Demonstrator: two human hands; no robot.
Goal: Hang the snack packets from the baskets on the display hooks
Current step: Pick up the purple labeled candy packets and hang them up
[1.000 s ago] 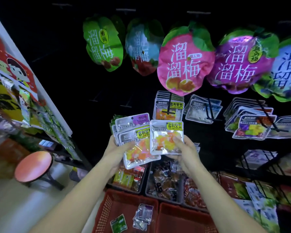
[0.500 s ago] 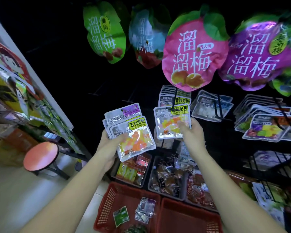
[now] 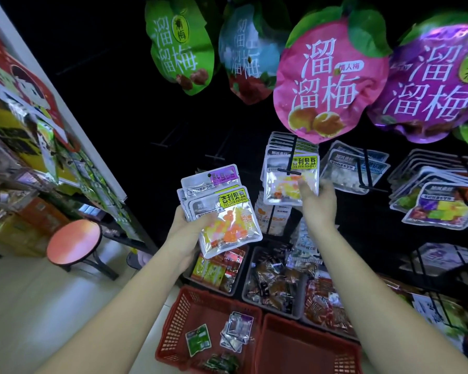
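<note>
At far left, a round stool (image 3: 75, 242) stands on the floor. Left hand (image 3: 185, 228) grips a fanned stack of snack packets (image 3: 223, 211), fingers curled round it, above the left red basket (image 3: 173, 317), which has a few packets in it. Right of that, single packet (image 3: 287, 184) sits on the display hook (image 3: 289, 171), front of its row; right hand (image 3: 319, 206) pinches its lower right corner.

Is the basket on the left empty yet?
No, the left basket holds a green packet and several clear packets.
</note>
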